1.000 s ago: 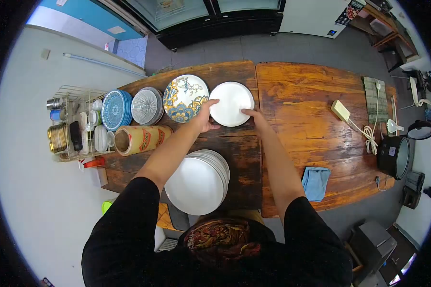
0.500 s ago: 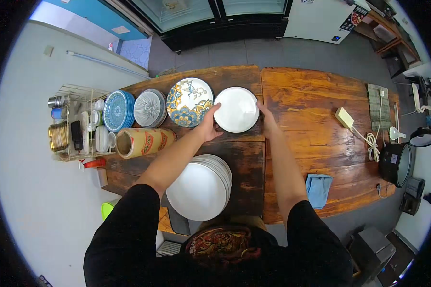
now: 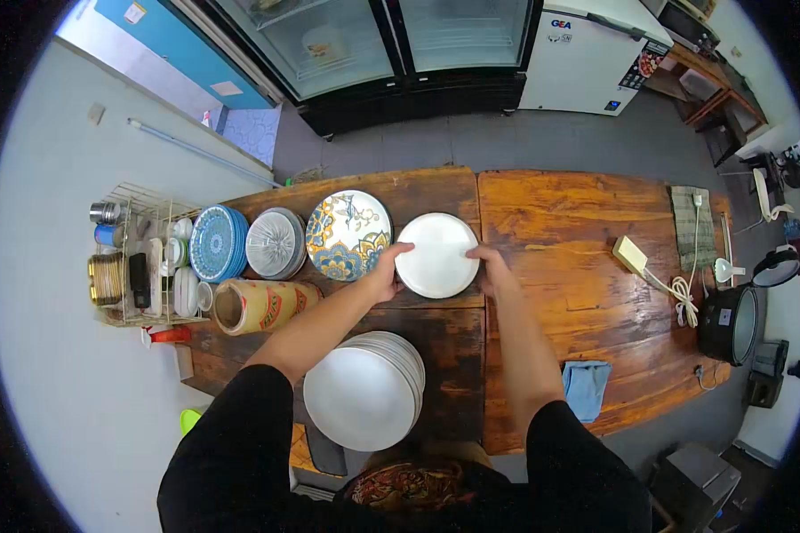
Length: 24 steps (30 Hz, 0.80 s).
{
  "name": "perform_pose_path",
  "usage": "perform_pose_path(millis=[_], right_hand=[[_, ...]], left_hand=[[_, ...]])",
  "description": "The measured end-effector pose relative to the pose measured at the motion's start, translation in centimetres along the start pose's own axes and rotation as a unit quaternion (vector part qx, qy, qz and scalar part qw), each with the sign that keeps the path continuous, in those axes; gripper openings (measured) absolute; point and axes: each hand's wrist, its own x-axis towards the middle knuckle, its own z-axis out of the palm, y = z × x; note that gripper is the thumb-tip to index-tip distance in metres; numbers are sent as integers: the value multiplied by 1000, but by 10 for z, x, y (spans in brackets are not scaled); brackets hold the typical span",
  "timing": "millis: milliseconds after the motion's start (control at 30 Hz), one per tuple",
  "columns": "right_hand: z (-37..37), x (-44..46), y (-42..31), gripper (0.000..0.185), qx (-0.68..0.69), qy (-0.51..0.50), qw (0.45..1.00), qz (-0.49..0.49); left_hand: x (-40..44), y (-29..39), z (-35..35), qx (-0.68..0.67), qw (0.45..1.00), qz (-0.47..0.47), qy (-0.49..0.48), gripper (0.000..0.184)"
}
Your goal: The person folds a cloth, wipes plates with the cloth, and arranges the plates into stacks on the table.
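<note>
A small round white plate point(image 3: 436, 256) is at the middle of the wooden table, between my hands. My left hand point(image 3: 386, 274) grips its left edge, the thumb on top of the rim. On the opposite edge my right hand point(image 3: 494, 269) is closed too, with its thumb over the rim and the other fingers partly hidden. Just left of the white plate lies a floral plate point(image 3: 349, 235) in blue and yellow. A tall stack of larger white plates point(image 3: 360, 400) stands nearer my body. Whether the small plate rests on others cannot be seen.
Grey patterned plates point(image 3: 274, 242) and blue plates point(image 3: 215, 242) are stacked to the left, behind a big wrap roll point(image 3: 267, 305). A wire rack point(image 3: 156, 253) stands by the wall. On the right are a blue cloth point(image 3: 587, 389), a power strip point(image 3: 630, 255) and a black pot point(image 3: 727, 315).
The camera has tipped upward, so the table sits lower in view. My right thumb has come over the plate's rim; both hands stay at its sides.
</note>
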Motion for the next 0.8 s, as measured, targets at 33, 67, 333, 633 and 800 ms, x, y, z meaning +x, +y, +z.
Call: perform_pose_path(millis=[33, 67, 333, 633, 800], right_hand=[[1, -3, 1, 58, 28, -1, 1000, -6], [2, -7, 3, 59, 61, -3, 998, -15], [53, -102, -25, 64, 148, 85, 984, -49], [145, -282, -33, 76, 107, 47, 976, -184], [228, -333, -15, 113, 20, -77, 988, -129]], left_hand=[[-1, 5, 1, 2, 1000, 4, -4, 66], [-1, 8, 4, 8, 1000, 9, -21, 65], [-68, 28, 45, 102, 990, 94, -3, 70], [-288, 40, 57, 119, 938, 323, -45, 77], [-388, 27, -15, 118, 934, 330, -60, 87]])
